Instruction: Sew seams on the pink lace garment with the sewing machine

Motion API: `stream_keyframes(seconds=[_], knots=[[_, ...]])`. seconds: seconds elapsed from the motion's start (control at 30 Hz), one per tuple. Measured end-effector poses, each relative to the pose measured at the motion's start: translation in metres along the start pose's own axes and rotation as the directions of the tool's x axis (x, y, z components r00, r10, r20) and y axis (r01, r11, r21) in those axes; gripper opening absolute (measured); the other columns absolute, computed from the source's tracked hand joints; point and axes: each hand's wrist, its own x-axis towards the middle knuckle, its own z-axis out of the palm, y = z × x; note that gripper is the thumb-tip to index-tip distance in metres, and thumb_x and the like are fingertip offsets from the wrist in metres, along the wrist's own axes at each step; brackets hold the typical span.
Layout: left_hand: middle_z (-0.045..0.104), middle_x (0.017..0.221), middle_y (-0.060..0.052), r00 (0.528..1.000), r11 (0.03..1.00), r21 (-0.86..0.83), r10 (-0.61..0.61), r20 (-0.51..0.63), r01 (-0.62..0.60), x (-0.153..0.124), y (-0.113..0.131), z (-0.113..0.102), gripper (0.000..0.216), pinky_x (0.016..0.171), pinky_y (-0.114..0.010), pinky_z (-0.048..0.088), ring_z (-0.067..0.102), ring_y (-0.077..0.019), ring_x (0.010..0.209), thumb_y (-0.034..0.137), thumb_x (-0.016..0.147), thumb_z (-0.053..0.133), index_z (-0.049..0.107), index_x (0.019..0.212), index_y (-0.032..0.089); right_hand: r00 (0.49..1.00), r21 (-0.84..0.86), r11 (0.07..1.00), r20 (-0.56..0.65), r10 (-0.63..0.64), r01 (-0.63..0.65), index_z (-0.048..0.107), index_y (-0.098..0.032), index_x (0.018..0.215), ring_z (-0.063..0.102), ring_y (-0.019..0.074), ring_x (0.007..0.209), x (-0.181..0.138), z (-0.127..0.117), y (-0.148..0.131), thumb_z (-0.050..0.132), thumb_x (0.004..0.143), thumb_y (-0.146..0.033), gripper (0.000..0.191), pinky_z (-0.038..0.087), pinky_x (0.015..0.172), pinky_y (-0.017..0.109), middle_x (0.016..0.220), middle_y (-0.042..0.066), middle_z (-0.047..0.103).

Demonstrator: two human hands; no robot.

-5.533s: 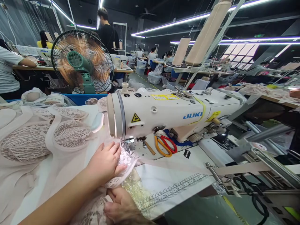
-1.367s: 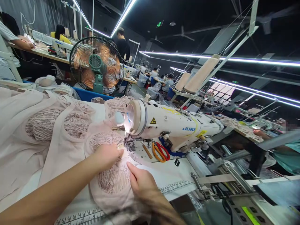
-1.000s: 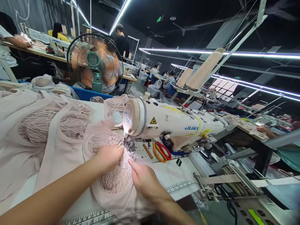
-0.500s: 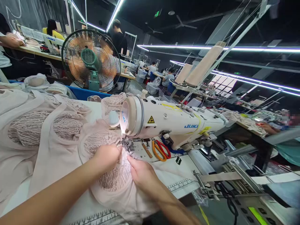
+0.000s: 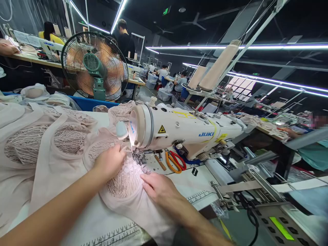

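A pale pink lace bra (image 5: 123, 186) lies spread at the lit needle area (image 5: 138, 159) of a white JUKI sewing machine (image 5: 179, 131). My left hand (image 5: 110, 161) is closed on the lace just left of the presser foot, fingertips bunched at a seam. On the near right side, my right hand (image 5: 160, 188) pinches the bra's edge between thumb and fingers. Part of the bra hangs over the table's front edge. More lace bra pieces (image 5: 68, 136) are heaped to the left, joined in a run of fabric.
Orange and red handled snips (image 5: 174, 162) lie under the machine arm beside a small wooden-handled tool (image 5: 160, 163). A printed ruler (image 5: 120, 234) runs along the table front. A fan (image 5: 94, 66) stands behind; thread cones (image 5: 219, 66) rise at the right. Other people work farther off.
My left hand has shifted left, away from the presser foot. The right hand has moved slightly right, and the bra between them lies more spread out. The view has turned slightly.
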Motion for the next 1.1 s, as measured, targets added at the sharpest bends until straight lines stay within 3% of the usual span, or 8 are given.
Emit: stream_keyframes(seconds=[0.1,0.23,0.33,0.6,0.73,0.87,0.97,1.1], knots=[[0.057,0.111,-0.017,1.0,0.998,0.057,-0.025,-0.002,0.025,-0.02,0.015,-0.021,0.027,0.077,-0.044,0.048,0.057,-0.0363,0.101,0.035,0.092,0.051,0.068,0.101,0.015,0.999,0.061,0.997,-0.002,-0.038,0.038,0.064,-0.02,0.089,0.052,0.014,0.071,-0.002,0.0,0.003,0.059,0.091,-0.022,0.006,0.029,0.061,0.026,0.079,-0.001,0.06],[0.062,0.107,-0.019,0.945,0.994,0.019,-0.112,0.306,0.112,-0.044,0.037,-0.031,0.055,0.075,-0.044,0.051,0.061,-0.0393,0.098,0.054,0.073,0.073,0.067,0.11,0.013,0.999,0.004,0.999,0.01,-0.039,0.039,0.063,-0.018,0.088,0.053,0.0154,0.077,0.002,0.007,0.0,0.06,0.091,-0.025,0.008,0.029,0.063,0.026,0.085,0.003,0.063],[0.062,0.113,-0.023,0.909,0.989,0.047,-0.146,0.39,0.139,-0.045,0.036,-0.023,0.072,0.071,-0.042,0.051,0.065,-0.0392,0.093,0.051,0.066,0.078,0.062,0.123,0.01,1.0,-0.013,1.0,0.008,-0.022,0.022,0.064,-0.018,0.088,0.055,0.0161,0.078,0.004,0.011,-0.004,0.059,0.092,-0.028,0.012,0.027,0.062,0.028,0.087,0.004,0.065],[0.059,0.125,-0.024,0.886,0.983,0.122,-0.176,0.429,0.136,-0.029,0.017,-0.028,0.071,0.066,-0.037,0.05,0.066,-0.0384,0.101,0.053,0.077,0.066,0.053,0.136,0.014,0.999,-0.018,0.999,-0.015,0.038,-0.038,0.067,-0.017,0.098,0.063,0.0195,0.079,0.009,0.003,-0.019,0.054,0.097,-0.028,0.017,0.024,0.058,0.031,0.09,0.006,0.072],[0.058,0.125,-0.025,0.904,0.983,0.148,-0.16,0.397,0.109,-0.023,0.004,-0.024,0.071,0.072,-0.041,0.051,0.065,-0.0391,0.104,0.051,0.082,0.061,0.048,0.138,0.01,0.997,-0.021,0.997,0.029,0.072,-0.071,0.066,-0.015,0.111,0.066,0.0222,0.078,0.017,-0.005,-0.027,0.05,0.099,-0.029,0.024,0.025,0.056,0.031,0.092,0.008,0.074],[0.047,0.14,-0.027,0.928,0.976,0.188,-0.166,0.333,0.108,-0.016,-0.008,-0.019,0.08,0.076,-0.041,0.052,0.064,-0.0388,0.108,0.045,0.086,0.058,0.031,0.148,0.003,0.992,-0.034,0.994,0.06,0.109,-0.107,0.06,-0.014,0.127,0.068,0.0251,0.08,0.024,-0.009,-0.033,0.049,0.099,-0.029,0.033,0.028,0.054,0.031,0.091,0.01,0.075],[0.042,0.146,-0.028,0.939,0.973,0.209,-0.159,0.303,0.098,-0.012,-0.012,-0.019,0.076,0.081,-0.042,0.053,0.063,-0.0379,0.111,0.039,0.088,0.054,0.029,0.149,0.002,0.988,-0.041,0.991,0.092,0.128,-0.124,0.051,-0.014,0.139,0.069,0.026,0.08,0.027,-0.01,-0.035,0.052,0.098,-0.029,0.044,0.028,0.053,0.03,0.088,0.01,0.075],[0.04,0.149,-0.027,0.947,0.981,0.18,-0.12,0.297,0.068,-0.006,-0.015,-0.02,0.075,0.087,-0.042,0.052,0.061,-0.0359,0.116,0.033,0.091,0.053,0.024,0.151,0.001,0.987,-0.031,0.994,0.117,0.11,-0.107,0.049,-0.016,0.142,0.07,0.0258,0.081,0.025,-0.011,-0.03,0.051,0.097,-0.027,0.046,0.029,0.053,0.029,0.089,0.01,0.075]])
